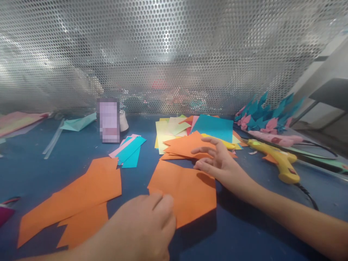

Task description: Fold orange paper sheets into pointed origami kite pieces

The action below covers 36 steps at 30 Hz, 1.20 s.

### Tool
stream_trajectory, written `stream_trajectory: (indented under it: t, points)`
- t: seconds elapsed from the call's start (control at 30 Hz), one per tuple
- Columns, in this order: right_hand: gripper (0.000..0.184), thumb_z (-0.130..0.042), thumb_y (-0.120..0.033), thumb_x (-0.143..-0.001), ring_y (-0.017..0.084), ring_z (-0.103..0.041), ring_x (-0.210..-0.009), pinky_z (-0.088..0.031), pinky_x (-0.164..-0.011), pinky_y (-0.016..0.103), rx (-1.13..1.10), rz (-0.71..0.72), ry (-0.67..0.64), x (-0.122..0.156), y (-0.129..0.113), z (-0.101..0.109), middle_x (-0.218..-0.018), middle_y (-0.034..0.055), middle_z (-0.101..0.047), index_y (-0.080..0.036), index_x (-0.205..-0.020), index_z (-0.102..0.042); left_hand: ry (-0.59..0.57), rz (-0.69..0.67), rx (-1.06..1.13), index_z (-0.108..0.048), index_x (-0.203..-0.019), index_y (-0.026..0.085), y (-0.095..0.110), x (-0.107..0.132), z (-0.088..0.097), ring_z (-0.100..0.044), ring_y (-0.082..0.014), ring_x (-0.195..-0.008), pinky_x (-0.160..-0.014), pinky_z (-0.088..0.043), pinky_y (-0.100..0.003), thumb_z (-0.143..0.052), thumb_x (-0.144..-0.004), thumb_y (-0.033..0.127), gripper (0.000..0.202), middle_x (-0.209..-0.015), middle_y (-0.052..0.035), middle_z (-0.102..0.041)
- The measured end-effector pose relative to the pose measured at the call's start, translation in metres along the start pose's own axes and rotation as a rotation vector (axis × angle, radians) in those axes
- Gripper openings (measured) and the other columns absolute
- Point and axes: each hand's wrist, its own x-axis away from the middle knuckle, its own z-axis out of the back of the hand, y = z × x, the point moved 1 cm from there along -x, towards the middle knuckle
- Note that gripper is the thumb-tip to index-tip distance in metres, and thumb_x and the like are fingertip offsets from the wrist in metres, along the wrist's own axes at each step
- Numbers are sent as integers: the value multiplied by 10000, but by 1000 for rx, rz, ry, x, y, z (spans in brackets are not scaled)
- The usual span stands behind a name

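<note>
Orange paper, a wide sheet, was laid on the blue bench at the lower centre of the frame. Its left edge was met by the left hand, whose fingers were curled in close; whether the paper was pinched or only touched could not be told. The right hand was held with its fingers loosely spread over the sheet's upper right corner, and nothing was seen in its grasp.

If the sheet were tugged from the left alone, it might be skewed, since its right side did not appear to be pressed firmly. The orange pile just beyond could be snagged by the right fingertips — its loose layers looked easily dragged. Orange pieces at the lower left might be scattered by the left forearm. At the right of the frame, the cord of the yellow glue gun could be caught by the right forearm — and, if the gun were hot, nearby paper might be scorched.
</note>
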Motion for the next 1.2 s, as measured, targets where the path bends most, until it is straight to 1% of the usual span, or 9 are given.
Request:
stream_trajectory:
  t: [0.1,0.3,0.43,0.53,0.63,0.77,0.97,1.07,1.2]
  points:
    - [642,-704,-392,-744,118,-611,-708,-537,-719,345,-32,-30,-23,1,-1,-1,-1087,65,-521,-270,-1196,-265,-95,12,-124,-577,-703,186,6,1,5,-476,-175,-599,-451,-327,-298,-549,-763,128,89,-715,-45,-565]
    - [592,-691,-359,-751,158,-614,-863,-546,-722,315,-141,-135,-38,3,-5,-4,-1174,81,-546,-277,-1203,-318,17,128,-31,-496,-646,187,2,1,1,-416,-125,-464,-412,-229,-284,-507,-674,64,126,-653,-9,-538]
    - [557,-693,-304,-721,107,-579,-680,-530,-622,273,-9,-118,-78,4,-2,-7,-1078,66,-582,-251,-1149,-340,143,101,70,-447,-585,190,0,-3,-9,-384,-113,-443,-427,-217,-270,-551,-731,138,187,-549,23,-486]
    - [532,-665,-288,-731,68,-477,-530,-451,-476,230,106,-33,-81,5,0,-9,-1038,55,-596,-251,-1147,-335,177,43,141,-477,-599,189,2,-4,-11,-408,-115,-462,-425,-238,-262,-581,-839,358,312,-545,21,-497]
    - [536,-658,-274,-729,68,-468,-537,-434,-475,224,138,33,-52,4,0,-9,-1038,50,-599,-255,-1154,-331,69,-20,213,-528,-691,175,5,-5,-7,-469,-119,-528,-446,-309,-244,-534,-887,467,352,-640,0,-549]
    - [569,-671,-295,-716,79,-502,-563,-481,-538,254,124,27,-38,1,1,-8,-1049,66,-604,-247,-1165,-325,-84,-71,255,-552,-820,156,5,-9,3,-537,-119,-657,-566,-417,-205,-438,-947,156,170,-783,-25,-591]
    - [541,-638,-334,-749,85,-450,-529,-441,-508,251,225,28,-29,2,2,-5,-985,48,-614,-240,-1184,-330,-230,-41,319,-544,-874,184,0,-14,5,-519,-86,-615,-526,-411,-177,-506,-845,57,136,-943,-11,-555]
    - [527,-634,-298,-749,86,-406,-500,-366,-442,228,354,59,-41,4,1,-5,-867,11,-584,-229,-1188,-352,-179,-44,291,-547,-822,189,0,-14,0,-506,-102,-633,-538,-396,-193,-489,-867,93,121,-868,1,-564]
    - [546,-643,-285,-738,71,-381,-489,-356,-415,216,356,88,-25,5,-2,-8,-911,12,-549,-237,-1189,-338,13,-84,185,-598,-858,202,-2,-15,-10,-470,-143,-655,-604,-406,-266,-478,-904,181,130,-880,-36,-588]
